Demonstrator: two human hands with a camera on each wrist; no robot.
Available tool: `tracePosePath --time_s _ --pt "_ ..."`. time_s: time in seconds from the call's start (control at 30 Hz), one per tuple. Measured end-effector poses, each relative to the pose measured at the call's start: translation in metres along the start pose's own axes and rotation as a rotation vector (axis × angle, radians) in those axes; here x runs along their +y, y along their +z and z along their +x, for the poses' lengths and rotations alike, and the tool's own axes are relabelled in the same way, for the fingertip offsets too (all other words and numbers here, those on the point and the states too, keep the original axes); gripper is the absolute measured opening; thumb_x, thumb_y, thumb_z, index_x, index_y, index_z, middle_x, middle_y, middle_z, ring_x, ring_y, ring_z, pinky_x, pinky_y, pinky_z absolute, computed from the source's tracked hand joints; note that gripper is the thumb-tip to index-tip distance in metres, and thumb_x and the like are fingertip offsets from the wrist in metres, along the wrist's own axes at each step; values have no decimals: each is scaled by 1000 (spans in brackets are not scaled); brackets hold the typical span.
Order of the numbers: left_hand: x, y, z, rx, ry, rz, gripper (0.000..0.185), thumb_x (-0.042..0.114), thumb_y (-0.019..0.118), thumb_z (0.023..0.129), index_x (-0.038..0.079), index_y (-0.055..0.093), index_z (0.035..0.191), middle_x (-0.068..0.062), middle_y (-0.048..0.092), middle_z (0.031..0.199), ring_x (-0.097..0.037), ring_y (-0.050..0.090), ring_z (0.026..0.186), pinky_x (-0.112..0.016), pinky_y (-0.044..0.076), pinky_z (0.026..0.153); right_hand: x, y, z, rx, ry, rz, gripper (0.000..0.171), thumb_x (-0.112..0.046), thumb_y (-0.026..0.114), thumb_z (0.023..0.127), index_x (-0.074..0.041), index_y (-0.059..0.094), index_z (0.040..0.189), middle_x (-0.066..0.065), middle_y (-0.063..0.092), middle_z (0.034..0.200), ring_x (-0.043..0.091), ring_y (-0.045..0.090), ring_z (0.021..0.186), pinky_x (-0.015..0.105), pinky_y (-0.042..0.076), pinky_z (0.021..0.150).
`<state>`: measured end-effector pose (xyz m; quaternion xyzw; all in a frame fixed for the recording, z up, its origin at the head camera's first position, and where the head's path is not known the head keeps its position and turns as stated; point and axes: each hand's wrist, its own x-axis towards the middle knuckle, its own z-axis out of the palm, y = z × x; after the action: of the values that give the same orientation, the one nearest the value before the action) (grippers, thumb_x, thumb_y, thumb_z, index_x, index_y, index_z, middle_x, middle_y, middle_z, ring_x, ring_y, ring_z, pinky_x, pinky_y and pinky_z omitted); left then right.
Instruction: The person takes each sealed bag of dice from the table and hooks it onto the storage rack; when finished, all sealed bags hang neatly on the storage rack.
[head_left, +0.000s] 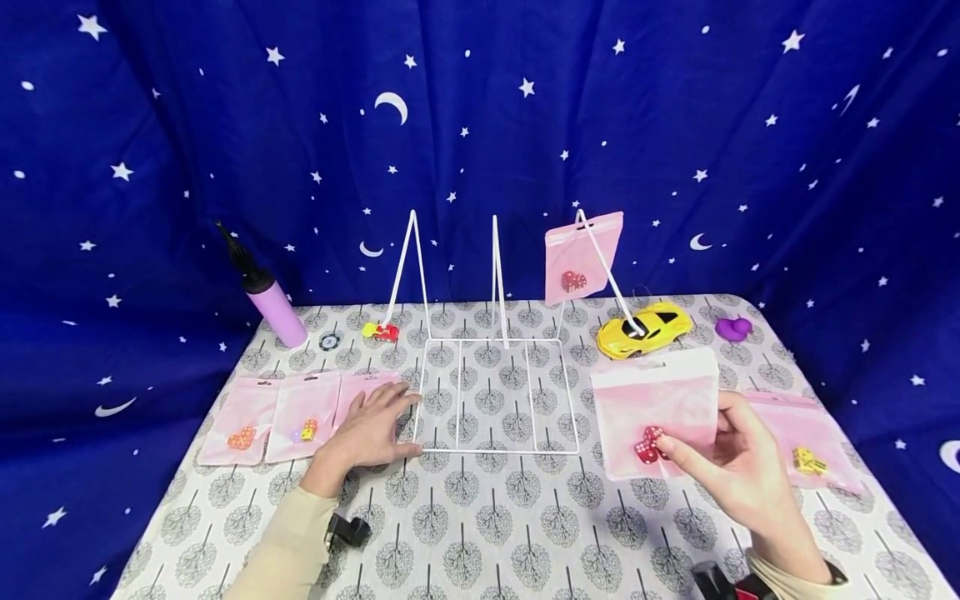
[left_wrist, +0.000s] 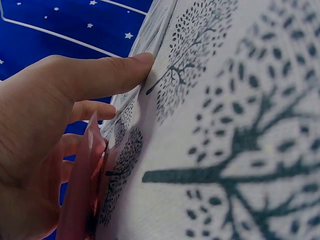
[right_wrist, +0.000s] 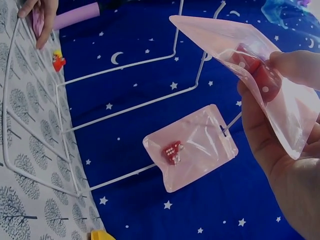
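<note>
Head view: a table (head_left: 480, 533) with a tree-print cloth stands before a starry blue curtain. Near its middle is a white wire rack (head_left: 497, 392) with three upright pegs; one pink bag of red dice (head_left: 582, 257) already hangs on the peg toward the right edge, the other two pegs are bare. The right hand (head_left: 738, 462) pinches a second pink bag with red dice (head_left: 654, 414), lifted above the table right of the rack. The left hand (head_left: 371, 429) lies flat, fingers spread, on a pink bag (head_left: 358, 392) beside two more bags (head_left: 273, 417) near the left edge; another bag (head_left: 806, 437) lies near the right edge. So, by my reading, one is hung and several remain. Left wrist view: fingers (left_wrist: 107, 75) press the cloth, a pink bag edge (left_wrist: 82, 190) beneath. Right wrist view: thumb and fingers (right_wrist: 295, 67) pinch the bag's dice end (right_wrist: 252, 75); the hung bag (right_wrist: 190, 147) shows beyond.
</note>
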<state>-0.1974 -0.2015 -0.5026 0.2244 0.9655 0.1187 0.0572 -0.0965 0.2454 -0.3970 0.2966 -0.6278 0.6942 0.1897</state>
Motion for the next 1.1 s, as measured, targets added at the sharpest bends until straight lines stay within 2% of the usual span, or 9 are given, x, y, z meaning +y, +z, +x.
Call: tracePosePath --time_s 0.23,0.43,0.7,0.93,1.03,1.1 --pt "0 0 1 4 3 3 88 62 73 74 25 41 147 -9 29 159 -37 27 145 -72 19 111 -4 5 6 31 -8 -48 53 37 59 63 25 44 113 12 70 104 14 71 86 23 60 67" --pt "0 0 2 -2 6 10 88 63 72 74 25 41 148 -9 28 159 -36 27 145 -72 19 111 -5 7 11 72 -24 -24 51 37 58 65 23 45 112 12 71 103 14 71 83 21 59 64" --pt "0 -1 1 -9 -6 0 88 62 73 74 26 41 148 -9 28 159 -37 26 145 -72 18 111 -1 9 17 101 29 -67 52 36 59 66 20 47 114 8 71 101 11 70 81 20 59 64" --pt "-1 1 0 -5 -10 -1 89 62 73 73 25 41 147 -8 29 159 -36 26 145 -72 18 111 3 8 21 100 122 -128 50 35 58 67 14 48 112 -1 70 99 7 68 77 19 58 62" --pt "-1 1 1 2 -6 -2 88 61 74 73 25 41 147 -9 29 159 -36 27 145 -72 18 111 5 8 22 90 106 -117 50 35 57 67 18 46 113 1 70 100 9 69 78 20 58 63" --pt "-1 1 1 7 -3 -3 88 60 74 73 24 42 147 -9 29 159 -36 27 145 -72 19 111 6 8 22 93 111 -125 50 34 58 68 16 47 114 1 70 100 9 68 78 20 58 64"
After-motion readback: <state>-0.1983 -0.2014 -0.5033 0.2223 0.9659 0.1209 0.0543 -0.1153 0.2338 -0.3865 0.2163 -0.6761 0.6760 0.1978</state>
